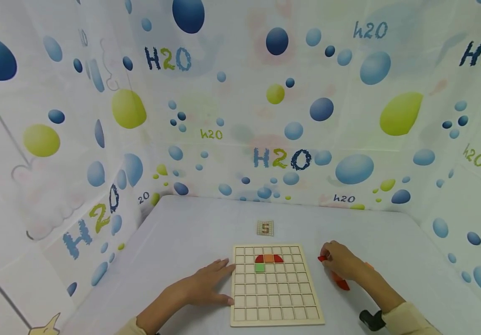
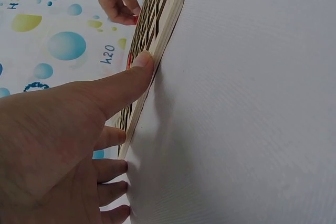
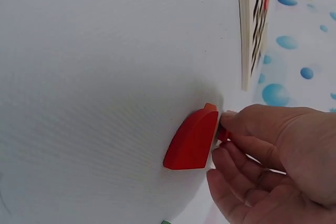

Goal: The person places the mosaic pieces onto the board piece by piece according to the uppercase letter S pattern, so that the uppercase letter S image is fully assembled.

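My right hand (image 1: pixel 342 261) pinches a red piece (image 1: pixel 321 258); careless lifting could knock the curved block (image 3: pixel 192 144). My spread left hand (image 1: pixel 206 284) could nudge the board (image 1: pixel 273 301) it touches.

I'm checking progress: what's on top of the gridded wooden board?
An orange square between two red pieces, and a green square one grid row down. What lies beneath them is covered.

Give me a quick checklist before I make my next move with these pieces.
1. Board steadied: ok, left hand touches the grid board's left edge.
2. Red piece secured: ok, right hand pinches it.
3. Right hand over the board: not ok, it is off to the right.
4. Green square in one cell: ok.
5. Printed card in sight: ok, beyond the board.
6. Card's details: cannot tell, too small.
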The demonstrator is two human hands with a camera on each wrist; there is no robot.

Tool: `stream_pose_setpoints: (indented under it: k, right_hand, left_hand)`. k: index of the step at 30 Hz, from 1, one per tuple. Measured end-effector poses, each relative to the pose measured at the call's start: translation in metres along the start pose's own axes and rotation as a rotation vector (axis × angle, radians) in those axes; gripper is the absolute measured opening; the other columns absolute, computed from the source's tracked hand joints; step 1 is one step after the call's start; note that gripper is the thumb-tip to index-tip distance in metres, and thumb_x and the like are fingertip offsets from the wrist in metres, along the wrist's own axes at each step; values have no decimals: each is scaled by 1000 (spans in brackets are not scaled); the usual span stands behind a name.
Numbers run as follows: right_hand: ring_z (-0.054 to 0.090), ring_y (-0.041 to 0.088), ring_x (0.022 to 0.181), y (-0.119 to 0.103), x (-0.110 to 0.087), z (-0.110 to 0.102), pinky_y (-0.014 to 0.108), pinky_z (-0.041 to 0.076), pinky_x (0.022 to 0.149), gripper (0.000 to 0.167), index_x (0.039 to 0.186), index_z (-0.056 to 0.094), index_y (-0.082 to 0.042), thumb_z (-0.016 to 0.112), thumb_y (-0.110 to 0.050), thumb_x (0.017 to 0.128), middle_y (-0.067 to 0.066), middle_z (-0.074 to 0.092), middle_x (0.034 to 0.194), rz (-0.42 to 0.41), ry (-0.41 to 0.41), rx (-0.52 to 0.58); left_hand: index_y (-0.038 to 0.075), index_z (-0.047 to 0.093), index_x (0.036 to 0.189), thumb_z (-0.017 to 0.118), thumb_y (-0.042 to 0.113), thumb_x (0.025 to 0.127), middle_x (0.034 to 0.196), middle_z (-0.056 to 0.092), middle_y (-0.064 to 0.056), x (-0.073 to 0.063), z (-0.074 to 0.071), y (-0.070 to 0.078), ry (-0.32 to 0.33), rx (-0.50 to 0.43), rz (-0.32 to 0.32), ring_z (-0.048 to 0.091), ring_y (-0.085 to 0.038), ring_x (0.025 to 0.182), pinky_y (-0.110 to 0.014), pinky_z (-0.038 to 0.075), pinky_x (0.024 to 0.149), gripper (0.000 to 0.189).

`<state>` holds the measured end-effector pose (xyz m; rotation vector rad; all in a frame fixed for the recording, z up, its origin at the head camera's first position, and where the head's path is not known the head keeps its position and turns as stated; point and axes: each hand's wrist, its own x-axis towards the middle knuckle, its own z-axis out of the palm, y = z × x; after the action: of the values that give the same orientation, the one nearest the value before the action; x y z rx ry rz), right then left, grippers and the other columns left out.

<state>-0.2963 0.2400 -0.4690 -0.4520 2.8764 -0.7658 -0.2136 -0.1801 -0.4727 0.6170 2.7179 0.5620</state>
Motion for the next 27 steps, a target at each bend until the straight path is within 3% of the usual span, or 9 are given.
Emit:
stream_pose_setpoints:
  k: [10,19,27]
  right_hand:
    - [52,17,84,-14,1,6,30,50,72,18,100,65,-7,81,-11,92,2,56,90,-15,38,-4]
    - [52,16,84,-49,0,20,25,48,67,13,99,68,-9,79,-11,93,2,58,92,-88,39,79]
    - [54,16,86,-86,-3,40,27,51,72,14,102,66,-7,78,-12,96,1,60,94,-306,-45,94]
  left_hand:
    - [18,41,163,78,63,87,171,33,-14,2,1,0,-10,6,-19,29,-39,159,-64,32,123,95]
    - [19,41,163,79,63,87,172,33,-14,3,0,0,-12,-6,-28,27,-38,160,-63,31,124,96]
    - [18,41,163,79,62,87,171,33,-15,3,2,0,-1,-3,-17,28,-40,159,-65,32,123,96]
